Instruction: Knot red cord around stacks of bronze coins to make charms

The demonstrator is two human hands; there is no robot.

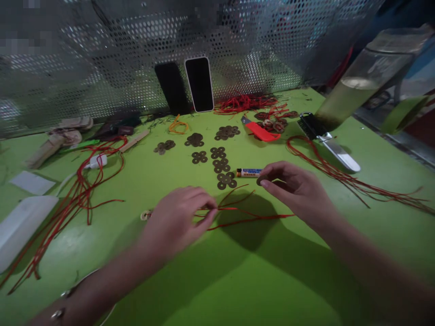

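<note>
My left hand (181, 215) pinches red cords (234, 208) between thumb and fingertips, low over the green table. Loose cord ends spread right from that pinch, toward my other hand. Beyond its knuckles, a small pale ring-shaped piece (146, 215) shows at the left end. My right hand (297, 188) is closed at the thumb and fingertips on a dark round coin (259, 180), partly covered by the fingers. Just behind those fingertips lies a glue tube (247, 173) with a blue and orange label. Holed coins (226, 180) form small clusters to its left.
Two phones lean on the perforated metal screen, one white-framed (199, 84). A red-handled cutter (263, 131), a brush (336, 149) and a tall bottle (360, 86) stand or lie at right. Red cord bundles (83, 185) lie on both sides. A white case (23, 226) is at left.
</note>
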